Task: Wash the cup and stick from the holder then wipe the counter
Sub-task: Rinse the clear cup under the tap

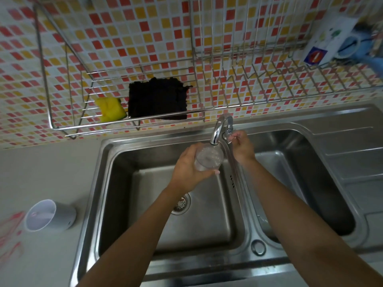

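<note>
My left hand [186, 168] grips a clear cup [208, 159] and holds it under the spout of the chrome tap [217, 129], above the left basin of the steel sink [128, 154]. My right hand [241, 147] is closed around the tap handle [228, 134] just right of the spout. A grey cylindrical holder [48, 216] stands tilted on the counter [41, 172] to the left of the sink, its white inside showing. I cannot make out the stick for sure.
A wire rack [62, 125] on the tiled wall holds a yellow sponge [110, 109] and a black cloth [157, 99]. A dish rack [269, 83] to the right carries a white box [329, 40] and blue items. The drain [182, 204] lies below my left arm.
</note>
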`<control>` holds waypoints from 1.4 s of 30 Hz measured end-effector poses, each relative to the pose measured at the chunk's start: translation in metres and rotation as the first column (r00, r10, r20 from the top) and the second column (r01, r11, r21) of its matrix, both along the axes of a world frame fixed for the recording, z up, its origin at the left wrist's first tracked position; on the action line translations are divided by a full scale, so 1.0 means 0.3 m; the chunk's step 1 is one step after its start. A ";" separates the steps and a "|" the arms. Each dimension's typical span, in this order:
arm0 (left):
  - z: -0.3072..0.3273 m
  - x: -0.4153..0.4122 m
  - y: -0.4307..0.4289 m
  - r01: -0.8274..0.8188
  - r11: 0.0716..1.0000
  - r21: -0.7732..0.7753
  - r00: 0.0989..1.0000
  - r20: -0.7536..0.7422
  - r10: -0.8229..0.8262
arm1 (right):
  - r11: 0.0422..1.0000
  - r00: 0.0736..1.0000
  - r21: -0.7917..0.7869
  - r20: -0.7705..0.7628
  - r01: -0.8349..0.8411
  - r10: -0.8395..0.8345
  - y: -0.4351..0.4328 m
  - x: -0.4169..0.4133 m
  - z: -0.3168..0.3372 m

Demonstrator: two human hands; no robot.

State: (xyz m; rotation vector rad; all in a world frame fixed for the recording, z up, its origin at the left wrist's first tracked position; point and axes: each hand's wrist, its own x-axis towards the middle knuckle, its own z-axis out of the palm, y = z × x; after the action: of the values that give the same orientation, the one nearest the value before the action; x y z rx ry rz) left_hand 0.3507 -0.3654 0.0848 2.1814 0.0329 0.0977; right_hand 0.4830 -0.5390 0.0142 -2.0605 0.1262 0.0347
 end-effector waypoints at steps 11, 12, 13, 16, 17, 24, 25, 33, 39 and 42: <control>-0.060 -0.313 0.218 -0.115 0.956 0.271 0.985 -0.098 0.146 | 0.976 0.987 -0.159 -0.088 -0.148 0.136 0.080 -0.639 -0.110; -0.073 -0.349 0.234 -0.101 0.940 0.325 0.981 -0.124 0.148 | 0.958 0.969 -0.190 -0.162 -0.215 0.185 0.085 -0.709 -0.134; -0.088 -0.386 0.248 -0.080 0.923 0.375 0.979 -0.147 0.144 | 0.936 0.945 -0.207 -0.221 -0.286 0.240 0.091 -0.772 -0.156; -0.137 -0.480 0.288 -0.032 0.856 0.516 0.969 -0.195 0.154 | 0.829 0.885 -0.336 -0.298 -0.448 0.358 0.112 -0.893 -0.189; -0.149 -0.504 0.301 -0.009 0.824 0.567 0.965 -0.212 0.156 | 0.803 0.881 -0.379 -0.303 -0.461 0.363 0.120 -0.907 -0.188; -0.179 -0.582 0.347 0.158 0.606 0.780 0.955 -0.277 0.108 | 0.656 0.855 -0.549 -0.320 -0.519 0.409 0.144 -0.913 -0.196; -0.177 -0.588 0.350 0.164 0.580 0.798 0.954 -0.277 0.111 | 0.652 0.853 -0.551 -0.316 -0.521 0.414 0.143 -0.916 -0.203; -0.150 -0.602 0.367 0.271 0.258 0.927 0.960 -0.281 0.001 | 0.649 0.849 -0.547 -0.337 -0.529 0.408 0.153 -0.916 -0.217; -0.137 -0.607 0.395 0.291 0.016 0.956 0.945 -0.285 -0.158 | 0.651 0.854 -0.553 -0.325 -0.520 0.405 0.151 -0.917 -0.224; -0.135 -0.622 0.419 0.244 0.053 0.968 0.963 -0.236 -0.134 | 0.634 0.843 -0.555 -0.337 -0.538 0.419 0.154 -0.914 -0.226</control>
State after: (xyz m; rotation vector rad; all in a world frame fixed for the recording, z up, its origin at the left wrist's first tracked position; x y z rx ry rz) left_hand 0.1640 -0.2396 0.0444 3.6365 -0.4328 -0.2229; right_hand 0.2088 -0.4929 -0.0537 -2.7196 -0.3718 0.5909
